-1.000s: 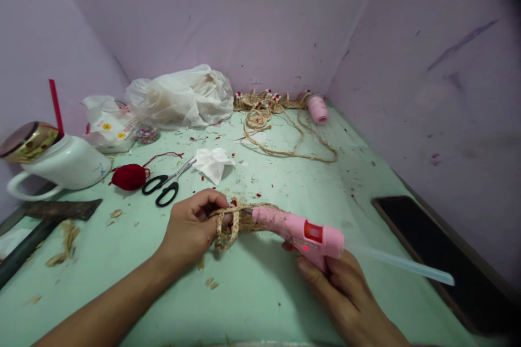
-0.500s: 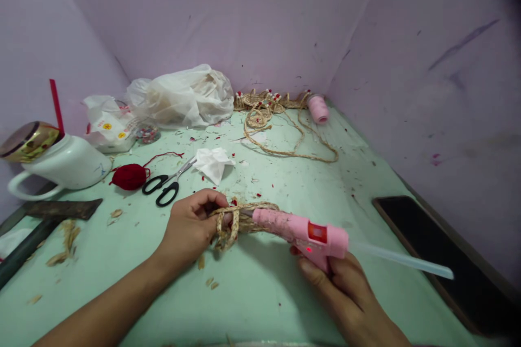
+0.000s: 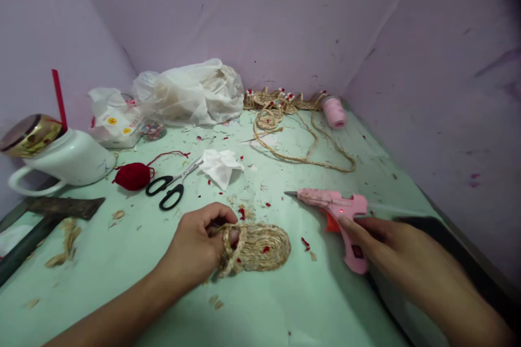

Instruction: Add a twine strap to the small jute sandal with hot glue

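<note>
A small slipper (image 3: 266,241) of coiled, braided straw lies low over the green tabletop, its braided strap at the left end. My left hand (image 3: 201,241) is closed on that strap end, with a fingertip showing through the strap. Off to the right, my right hand (image 3: 378,244) grips a pink hot glue gun (image 3: 325,201) by its handle. The gun's metal nozzle points left, apart from the slipper, and a small red light glows on its side. A clear glue stick sticks out of its back.
Black-handled scissors (image 3: 173,190), a crumpled white tissue (image 3: 222,167) and red yarn (image 3: 133,175) lie beyond my left hand. A hammer (image 3: 61,211) and white mug (image 3: 75,160) stand left. Straw cord (image 3: 301,160), pink thread (image 3: 335,113) and a plastic bag (image 3: 191,92) are at the back; a dark phone (image 3: 431,227) is right.
My right hand has drawn the glue gun away from the slipper to the right and turned it. The slipper's coiled sole now shows, and my left hand keeps its hold.
</note>
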`<state>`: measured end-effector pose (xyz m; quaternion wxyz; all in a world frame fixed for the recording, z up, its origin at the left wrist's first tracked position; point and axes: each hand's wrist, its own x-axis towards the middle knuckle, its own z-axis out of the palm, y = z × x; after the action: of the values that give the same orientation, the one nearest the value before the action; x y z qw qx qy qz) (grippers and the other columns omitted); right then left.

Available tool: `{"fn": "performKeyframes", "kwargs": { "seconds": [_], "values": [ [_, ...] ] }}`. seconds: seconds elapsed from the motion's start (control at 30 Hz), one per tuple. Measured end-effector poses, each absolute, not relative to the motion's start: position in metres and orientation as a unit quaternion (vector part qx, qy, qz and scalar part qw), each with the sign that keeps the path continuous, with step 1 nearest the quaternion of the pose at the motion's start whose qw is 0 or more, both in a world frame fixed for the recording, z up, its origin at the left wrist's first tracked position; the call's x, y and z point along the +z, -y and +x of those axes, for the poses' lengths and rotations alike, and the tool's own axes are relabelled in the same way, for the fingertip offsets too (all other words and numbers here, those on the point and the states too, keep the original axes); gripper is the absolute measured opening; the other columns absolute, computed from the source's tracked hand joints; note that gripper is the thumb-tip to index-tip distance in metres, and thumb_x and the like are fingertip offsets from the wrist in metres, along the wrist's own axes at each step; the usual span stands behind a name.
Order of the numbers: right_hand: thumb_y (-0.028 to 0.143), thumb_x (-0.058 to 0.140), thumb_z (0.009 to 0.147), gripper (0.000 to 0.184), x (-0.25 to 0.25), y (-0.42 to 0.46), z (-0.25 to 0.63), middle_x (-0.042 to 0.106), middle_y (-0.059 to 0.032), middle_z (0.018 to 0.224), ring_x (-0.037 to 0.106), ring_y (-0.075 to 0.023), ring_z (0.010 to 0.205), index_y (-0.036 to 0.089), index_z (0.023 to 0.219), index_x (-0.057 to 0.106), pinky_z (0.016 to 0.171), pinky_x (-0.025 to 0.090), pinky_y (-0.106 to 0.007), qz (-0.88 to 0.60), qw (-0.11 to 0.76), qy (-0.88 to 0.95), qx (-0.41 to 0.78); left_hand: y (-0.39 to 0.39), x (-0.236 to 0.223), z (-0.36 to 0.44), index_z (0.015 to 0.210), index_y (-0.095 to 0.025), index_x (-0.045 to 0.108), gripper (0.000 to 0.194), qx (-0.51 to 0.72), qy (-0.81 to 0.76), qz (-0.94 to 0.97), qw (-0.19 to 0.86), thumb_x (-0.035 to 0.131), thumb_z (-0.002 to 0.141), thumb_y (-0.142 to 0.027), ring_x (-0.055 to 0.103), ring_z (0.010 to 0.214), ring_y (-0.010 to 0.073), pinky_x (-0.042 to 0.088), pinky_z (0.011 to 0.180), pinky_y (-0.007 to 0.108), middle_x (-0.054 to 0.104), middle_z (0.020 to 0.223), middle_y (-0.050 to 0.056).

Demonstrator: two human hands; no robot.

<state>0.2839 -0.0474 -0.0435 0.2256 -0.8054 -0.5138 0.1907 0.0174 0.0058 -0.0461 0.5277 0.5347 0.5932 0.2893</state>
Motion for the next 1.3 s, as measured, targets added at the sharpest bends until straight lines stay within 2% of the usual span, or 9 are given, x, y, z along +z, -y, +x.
{"fn": "performKeyframes", "kwargs": {
  "seconds": [0.07, 0.2, 0.3, 0.5, 0.67, 0.8, 0.93, 1.03, 1.3],
  "values": [
    [0.065, 0.050, 0.066, 0.042, -0.033, 0.054, 0.278, 0.063, -0.0058, 0.053, 0.056, -0.0264, 0.046, 0.027, 0.065, 0.069, 0.040, 0.037, -0.034, -0.849, 0.106, 0.502, 0.128, -0.005, -0.043, 0.019, 0.064, -0.017, 0.055, 0.009, 0.293, -0.592, 0.523, 0.540, 0.061, 0.058, -0.020, 0.050, 0.048, 0.0095, 0.039, 0.044, 0.018, 0.055, 0.051, -0.004],
    [0.049, 0.052, 0.076, 0.035, -0.029, 0.050, 0.247, 0.063, -0.0074, 0.106, 0.059, -0.0266, 0.095, 0.027, 0.102, 0.059, 0.069, 0.051, -0.037, -0.701, 0.303, 0.618, 0.186, -0.004, -0.044, 0.022, 0.064, -0.017, 0.053, 0.012, 0.305, -0.580, 0.502, 0.565, 0.061, 0.058, -0.024, 0.052, 0.056, 0.0116, 0.042, 0.051, 0.021, 0.057, 0.059, -0.001],
    [0.032, 0.058, 0.076, 0.039, -0.041, 0.034, 0.226, 0.053, -0.0070, 0.118, 0.050, -0.0232, 0.110, 0.026, 0.113, 0.047, 0.086, 0.048, -0.037, -0.598, 0.334, 0.672, 0.280, -0.006, -0.048, 0.021, 0.065, -0.017, 0.052, 0.011, 0.285, -0.569, 0.520, 0.570, 0.060, 0.060, -0.024, 0.052, 0.059, 0.0127, 0.043, 0.054, 0.023, 0.056, 0.061, 0.000],
    [0.010, 0.057, 0.071, 0.046, -0.054, 0.022, 0.216, 0.056, -0.0048, 0.103, 0.057, -0.0177, 0.092, 0.023, 0.112, 0.042, 0.078, 0.051, -0.030, -0.503, 0.305, 0.723, 0.361, -0.008, -0.051, 0.014, 0.069, -0.018, 0.052, 0.003, 0.224, -0.541, 0.659, 0.472, 0.051, 0.068, -0.015, 0.051, 0.062, 0.0128, 0.042, 0.058, 0.023, 0.057, 0.068, 0.000],
    [0.007, 0.053, 0.072, 0.047, -0.058, 0.027, 0.216, 0.055, -0.0077, 0.106, 0.056, -0.0190, 0.096, 0.021, 0.115, 0.042, 0.081, 0.049, -0.032, -0.507, 0.287, 0.746, 0.323, -0.005, -0.051, 0.008, 0.090, -0.020, 0.057, 0.038, 0.202, -0.464, 0.790, 0.347, 0.041, 0.061, 0.000, 0.054, 0.088, 0.0170, 0.044, 0.079, 0.030, 0.060, 0.094, 0.004],
    [0.009, 0.055, 0.073, 0.046, -0.060, 0.032, 0.217, 0.052, -0.0106, 0.109, 0.052, -0.0212, 0.102, 0.018, 0.117, 0.043, 0.084, 0.047, -0.034, -0.520, 0.284, 0.773, 0.227, -0.006, -0.046, -0.002, 0.107, -0.023, 0.053, 0.048, 0.214, -0.424, 0.803, 0.359, 0.041, 0.066, -0.002, 0.049, 0.108, 0.0183, 0.040, 0.092, 0.031, 0.053, 0.115, 0.006],
    [0.029, 0.053, 0.080, 0.016, -0.065, 0.035, 0.214, 0.057, -0.0057, 0.083, 0.054, -0.0179, 0.074, 0.019, 0.092, 0.056, 0.059, 0.047, -0.028, -0.481, 0.343, 0.794, 0.144, -0.012, -0.038, -0.003, 0.101, -0.022, 0.054, 0.028, 0.229, -0.438, 0.785, 0.374, 0.041, 0.078, -0.012, 0.054, 0.098, 0.0175, 0.044, 0.085, 0.029, 0.058, 0.104, 0.006],
    [0.044, 0.041, 0.087, 0.032, -0.071, 0.035, 0.209, 0.059, -0.0021, 0.069, 0.051, -0.0157, 0.063, 0.021, 0.077, 0.061, 0.055, 0.041, -0.028, -0.437, 0.351, 0.824, 0.087, -0.012, -0.032, 0.006, 0.094, -0.021, 0.055, 0.019, 0.233, -0.449, 0.783, 0.362, 0.043, 0.081, -0.019, 0.056, 0.084, 0.0176, 0.046, 0.075, 0.029, 0.061, 0.089, 0.005],
    [0.020, 0.057, 0.081, 0.010, -0.082, 0.034, 0.199, 0.067, 0.0004, 0.070, 0.056, -0.0146, 0.064, 0.020, 0.073, 0.064, 0.064, 0.045, -0.030, -0.440, 0.330, 0.833, 0.065, -0.009, -0.039, 0.018, 0.080, -0.018, 0.059, 0.020, 0.113, -0.456, 0.834, 0.289, 0.052, 0.061, -0.017, 0.051, 0.078, 0.0229, 0.044, 0.072, 0.038, 0.060, 0.082, 0.007]
  ]
}}
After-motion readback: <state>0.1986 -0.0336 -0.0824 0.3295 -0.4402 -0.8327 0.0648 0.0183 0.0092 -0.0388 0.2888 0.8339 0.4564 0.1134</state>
